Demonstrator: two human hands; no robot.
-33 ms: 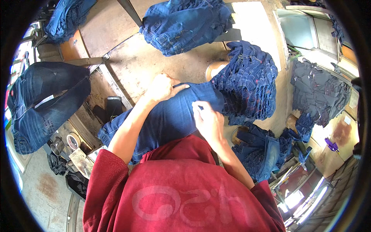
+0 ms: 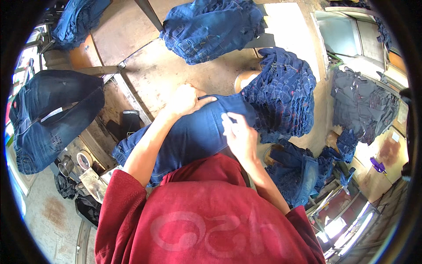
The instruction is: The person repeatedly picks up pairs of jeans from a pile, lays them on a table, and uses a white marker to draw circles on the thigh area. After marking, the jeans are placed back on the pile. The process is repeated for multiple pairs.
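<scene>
A pair of blue jeans (image 2: 193,127) lies spread in front of my body, with a faded lighter patch in the middle. At its far edge my left hand (image 2: 187,102) is closed on the cloth, its thumb lying along the top and its other fingers partly hidden. My right hand (image 2: 241,135) is over the right part of the jeans. Its fingers are curled together near the surface; anything small between them is hidden from sight.
A ruffled pile of denim (image 2: 281,92) stands just right of the jeans. More folded denim (image 2: 211,28) lies at the far side, and dark jeans (image 2: 57,119) hang at left. Grey garments (image 2: 362,103) are stacked at far right. A tape roll (image 2: 83,160) sits lower left.
My right hand has shifted slightly right and toward me over the cloth. My left hand keeps its hold at the far edge.
</scene>
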